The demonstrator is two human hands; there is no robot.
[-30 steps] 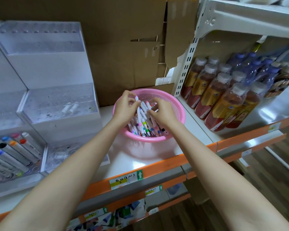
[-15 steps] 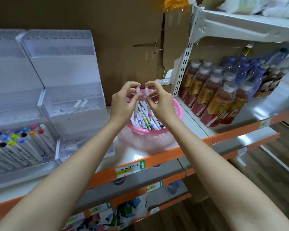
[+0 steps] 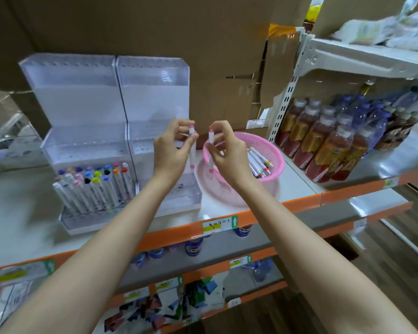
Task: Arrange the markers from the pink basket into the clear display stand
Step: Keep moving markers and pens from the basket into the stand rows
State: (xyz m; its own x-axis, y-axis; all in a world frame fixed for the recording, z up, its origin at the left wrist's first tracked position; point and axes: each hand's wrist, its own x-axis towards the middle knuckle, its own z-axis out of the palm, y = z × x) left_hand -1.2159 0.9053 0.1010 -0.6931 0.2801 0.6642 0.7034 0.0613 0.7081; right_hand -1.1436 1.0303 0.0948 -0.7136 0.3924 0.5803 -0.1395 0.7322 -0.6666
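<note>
**A:** What does the head camera show of the hands?

**B:** Both are raised side by side above the white shelf board (image 3: 297,184), near each other but apart. The left hand (image 3: 173,150) pinches a slim white marker with pink caps (image 3: 192,153) between thumb and fingertips and holds it upright. The right hand (image 3: 227,153) pinches a second white pink-capped marker (image 3: 211,153) the same way, and it is close to upright.

**A:** Where do those two sit against the rest?

**B:** The left one shows in front of the right edge of the right-hand clear stepped plastic display stand (image 3: 155,92). The right one crosses the left rim of the round pink mesh plastic basket (image 3: 274,153). I cannot tell whether either touches what lies behind it.

**A:** And the basket itself?

**B:** It stands on the shelf board just right of that stand. A loose heap of white markers with coloured caps (image 3: 260,165) lies toward its right side.

**A:** The stands?

**B:** There are two alike, set edge to edge. The left-hand clear stand (image 3: 77,92) carries slanted rows of white markers with many-coloured caps (image 3: 94,186) in its lowest tier. The left forearm covers part of the other stand's lowest tier, so I cannot say what it holds.

**A:** What is around them?

**B:** Brown cardboard sheets (image 3: 155,27) stand behind. Plastic bottles of reddish-brown drink with pale caps (image 3: 323,150) fill the next shelf to the right. An orange shelf edge (image 3: 174,233) runs along the front and bears a white and yellow price label (image 3: 219,224).
</note>
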